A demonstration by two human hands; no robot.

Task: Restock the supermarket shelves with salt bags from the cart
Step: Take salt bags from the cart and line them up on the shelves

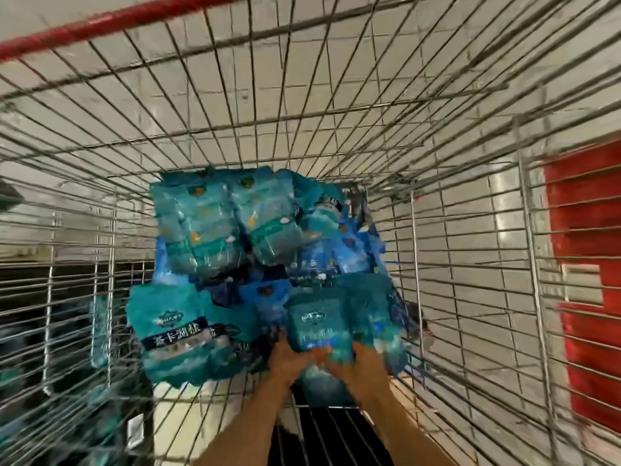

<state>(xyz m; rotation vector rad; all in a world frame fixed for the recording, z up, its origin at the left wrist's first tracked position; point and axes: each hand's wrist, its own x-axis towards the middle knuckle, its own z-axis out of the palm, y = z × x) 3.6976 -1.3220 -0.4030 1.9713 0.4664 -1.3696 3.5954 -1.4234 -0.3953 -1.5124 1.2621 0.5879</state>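
Note:
I look down into a wire shopping cart (336, 136) with a red handle bar (111, 21) at the far upper left. Several teal and blue salt bags (208, 227) lie piled on its floor. Both my arms reach into the pile from below. My left hand (285, 359) and my right hand (353, 363) together grip one teal salt bag (319, 326) at the near side of the heap, one hand on each side of its lower end. The fingers are partly hidden by the bag and blurred by motion.
Wire walls close in on all sides. A pale tiled floor shows through the mesh. Red shelving or a red panel (588, 264) stands outside the cart on the right. Dark shelving (40, 314) lies to the left.

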